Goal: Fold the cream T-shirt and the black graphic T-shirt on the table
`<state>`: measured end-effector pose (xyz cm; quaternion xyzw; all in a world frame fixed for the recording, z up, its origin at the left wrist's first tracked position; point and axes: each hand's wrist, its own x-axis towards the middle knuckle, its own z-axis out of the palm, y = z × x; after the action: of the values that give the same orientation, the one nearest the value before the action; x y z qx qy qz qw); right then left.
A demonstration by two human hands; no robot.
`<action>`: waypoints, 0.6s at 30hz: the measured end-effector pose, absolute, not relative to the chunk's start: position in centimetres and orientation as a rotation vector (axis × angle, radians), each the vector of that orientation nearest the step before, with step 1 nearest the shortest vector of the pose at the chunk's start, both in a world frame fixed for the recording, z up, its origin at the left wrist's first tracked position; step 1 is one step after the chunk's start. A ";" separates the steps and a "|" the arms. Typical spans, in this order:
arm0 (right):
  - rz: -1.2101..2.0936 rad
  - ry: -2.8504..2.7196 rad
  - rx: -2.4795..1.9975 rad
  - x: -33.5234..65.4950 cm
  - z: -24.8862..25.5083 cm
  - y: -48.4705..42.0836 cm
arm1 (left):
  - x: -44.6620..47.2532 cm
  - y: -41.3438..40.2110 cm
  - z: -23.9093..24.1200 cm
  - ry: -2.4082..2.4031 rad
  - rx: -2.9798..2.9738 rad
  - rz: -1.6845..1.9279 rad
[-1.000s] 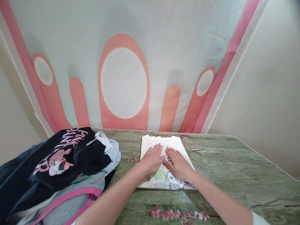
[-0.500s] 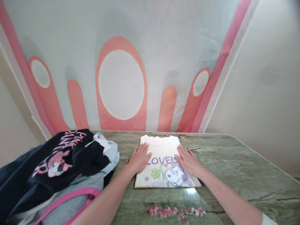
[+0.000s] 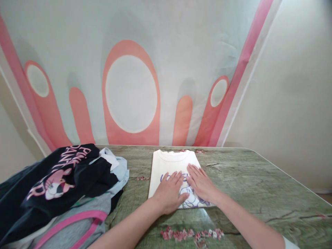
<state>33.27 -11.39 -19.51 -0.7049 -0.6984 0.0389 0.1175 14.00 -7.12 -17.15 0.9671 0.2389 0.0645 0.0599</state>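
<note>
A grey-and-coral backdrop (image 3: pixel 131 93) fills the upper frame. Below it spreads a wood-patterned table (image 3: pixel 241 186). A loose pile of clothes (image 3: pixel 67 190) crowds the lower left, a black printed top (image 3: pixel 86 176) over a grey garment with pink trim (image 3: pixel 80 224); a strip of bare tabletop separates it from the folded white shirt (image 3: pixel 169 167) lying just below centre. Left hand (image 3: pixel 169 193) and right hand (image 3: pixel 201 181) rest open on the shirt, fingers extended, hiding part of its lettering and picture. Pink printed blossoms (image 3: pixel 178 235) show at bottom centre, between the forearms.
</note>
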 end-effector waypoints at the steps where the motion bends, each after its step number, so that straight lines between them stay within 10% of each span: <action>1: 0.115 -2.040 -2.070 33.3 -19.6 -11.4 | 13.9 -7.2 -17.1 0.732 2.924 0.197; 18: -0.044 -1.581 -2.331 40.1 -20.5 -9.7 | 13.2 -9.2 -13.7 0.359 2.979 -0.085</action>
<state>40.12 -9.70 -20.54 -0.8167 -0.5537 -0.0155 0.1616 13.21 -9.21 -13.72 0.9900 0.1193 -0.0283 0.0698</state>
